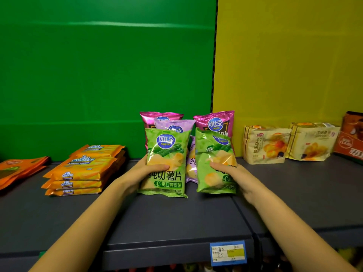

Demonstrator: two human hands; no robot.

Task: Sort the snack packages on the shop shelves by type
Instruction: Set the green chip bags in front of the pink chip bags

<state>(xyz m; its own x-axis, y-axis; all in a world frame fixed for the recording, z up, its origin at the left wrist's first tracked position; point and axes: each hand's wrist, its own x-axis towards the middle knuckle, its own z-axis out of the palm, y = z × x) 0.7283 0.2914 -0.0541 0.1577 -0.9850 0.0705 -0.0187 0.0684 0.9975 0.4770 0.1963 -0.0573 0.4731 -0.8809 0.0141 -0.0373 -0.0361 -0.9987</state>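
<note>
Two green crisp bags stand upright side by side on the dark shelf point(176, 218). My left hand point(146, 169) grips the left green bag point(167, 154) from its left side. My right hand point(229, 169) grips the right green bag point(214, 160), thumb across its front. Behind them stand a magenta bag point(218, 122), a second magenta bag point(151, 117) and a lilac bag point(176, 124), partly hidden by the green ones.
A stack of orange Cal Cheese wafer packs point(84, 169) lies to the left, with flat orange pouches point(19, 169) at the far left. Two cream croissant packs point(265, 144) and a red box point(351, 140) stand at the right. A price label point(227, 253) hangs on the shelf edge.
</note>
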